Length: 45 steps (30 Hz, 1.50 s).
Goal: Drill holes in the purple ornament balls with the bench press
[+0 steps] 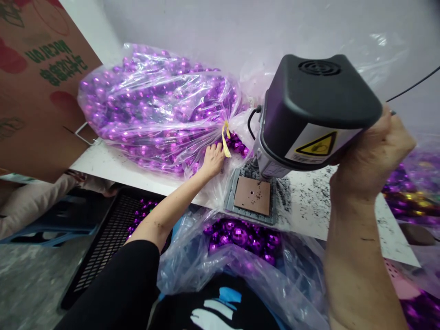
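Observation:
My left hand [213, 160] reaches to the pile of shiny purple faceted balls [237, 144] beside the yellow tie [225, 140] of a big clear bag [154, 105]. Its fingers curl downward at the balls, and the fingertips are hidden. At the right, my right hand [381, 146] is closed against the side of a black-topped machine [323, 98] with a yellow warning label; what its fingers wrap round is hidden behind the housing. Below the machine's head lies a brown square plate [252, 196] with a small hole, on a grey base [232, 201].
More purple balls [240, 236] lie in clear plastic at my lap. Dark flakes [309, 197] litter the white table. At left stand a cardboard box [37, 87] and a black crate [92, 256]; another person's sleeve [41, 201] shows below the box. A cable [412, 85] runs right.

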Motion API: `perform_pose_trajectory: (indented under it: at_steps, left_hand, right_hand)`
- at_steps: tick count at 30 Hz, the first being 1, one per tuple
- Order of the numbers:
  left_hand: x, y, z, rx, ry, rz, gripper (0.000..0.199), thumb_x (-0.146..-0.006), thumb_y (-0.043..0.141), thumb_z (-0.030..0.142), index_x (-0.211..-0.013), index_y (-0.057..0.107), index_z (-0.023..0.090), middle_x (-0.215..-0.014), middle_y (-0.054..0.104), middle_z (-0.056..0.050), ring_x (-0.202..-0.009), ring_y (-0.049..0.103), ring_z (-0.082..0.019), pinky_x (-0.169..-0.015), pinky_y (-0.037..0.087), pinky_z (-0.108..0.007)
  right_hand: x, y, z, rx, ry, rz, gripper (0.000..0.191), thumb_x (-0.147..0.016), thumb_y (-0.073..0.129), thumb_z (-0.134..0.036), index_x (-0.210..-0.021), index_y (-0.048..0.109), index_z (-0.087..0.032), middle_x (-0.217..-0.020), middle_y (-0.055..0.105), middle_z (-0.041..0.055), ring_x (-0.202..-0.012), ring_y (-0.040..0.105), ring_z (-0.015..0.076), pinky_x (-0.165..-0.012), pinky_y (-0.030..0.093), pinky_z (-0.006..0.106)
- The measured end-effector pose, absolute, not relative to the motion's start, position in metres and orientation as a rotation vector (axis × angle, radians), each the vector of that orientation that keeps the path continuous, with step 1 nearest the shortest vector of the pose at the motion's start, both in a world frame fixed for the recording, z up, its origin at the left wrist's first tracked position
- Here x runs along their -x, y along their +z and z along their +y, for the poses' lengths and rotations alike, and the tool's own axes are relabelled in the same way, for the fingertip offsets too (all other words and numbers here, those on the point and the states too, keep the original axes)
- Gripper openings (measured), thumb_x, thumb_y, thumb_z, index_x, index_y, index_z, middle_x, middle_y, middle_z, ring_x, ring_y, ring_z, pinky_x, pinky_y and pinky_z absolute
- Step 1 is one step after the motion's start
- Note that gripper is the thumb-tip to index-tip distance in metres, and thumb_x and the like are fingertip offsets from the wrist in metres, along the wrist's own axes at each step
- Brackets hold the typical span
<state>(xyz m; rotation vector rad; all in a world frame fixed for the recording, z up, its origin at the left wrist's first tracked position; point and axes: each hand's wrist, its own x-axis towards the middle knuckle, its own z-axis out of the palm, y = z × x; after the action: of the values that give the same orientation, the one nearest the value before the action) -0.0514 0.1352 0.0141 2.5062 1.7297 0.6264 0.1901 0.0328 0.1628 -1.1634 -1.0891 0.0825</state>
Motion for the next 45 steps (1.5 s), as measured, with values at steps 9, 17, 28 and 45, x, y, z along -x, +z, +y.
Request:
perform_pose_trajectory:
  at_steps: [9,17,28,45]
  left_hand:
    - [0.069,0.034,0.080,-1.791,1.024,1.061,0.054,-0.082,0.075,0.041,-0.127,0.057,0.019,-0.112,0.066,-0.009,-0.098,0.063,-0.022,-0.084,0.050,-0.035]
    - [0.066,0.018,0.036,-1.009,0.814,0.667,0.063,-0.075,0.081,0.042,-0.131,0.059,0.025,-0.122,0.066,-0.009,-0.088,0.069,-0.016,-0.074,0.053,-0.027]
    - [0.029,0.002,0.015,-1.569,0.906,1.033,0.067,-0.063,0.089,0.032,-0.122,0.062,0.017,-0.113,0.068,-0.007,-0.090,0.064,-0.017,-0.083,0.052,-0.030]
    - [0.028,0.002,0.011,-1.542,0.920,0.996,0.055,-0.071,0.084,0.037,-0.119,0.066,0.017,-0.108,0.071,-0.006,-0.093,0.066,-0.018,-0.086,0.052,-0.030]
  right_hand:
    - [-0.180,0.170,0.026,1.140,0.092,-1.061,0.048,-0.091,0.047,-0.050,-0.063,0.041,-0.011,-0.057,0.037,-0.0037,-0.055,0.033,-0.0014,-0.055,0.026,0.019]
    - [-0.183,0.166,0.030,1.139,0.119,-1.050,0.057,-0.084,0.046,-0.066,-0.065,0.043,-0.012,-0.056,0.036,-0.0042,-0.049,0.035,0.0000,-0.049,0.024,0.020]
    - [-0.184,0.165,0.030,1.135,0.115,-1.078,0.063,-0.082,0.042,-0.074,-0.066,0.043,-0.013,-0.056,0.033,-0.0037,-0.054,0.041,0.0007,-0.053,0.031,0.017]
    - [-0.179,0.169,0.028,1.166,0.119,-1.062,0.056,-0.087,0.044,-0.063,-0.066,0.042,-0.011,-0.061,0.038,-0.0036,-0.054,0.038,-0.0026,-0.051,0.024,0.018]
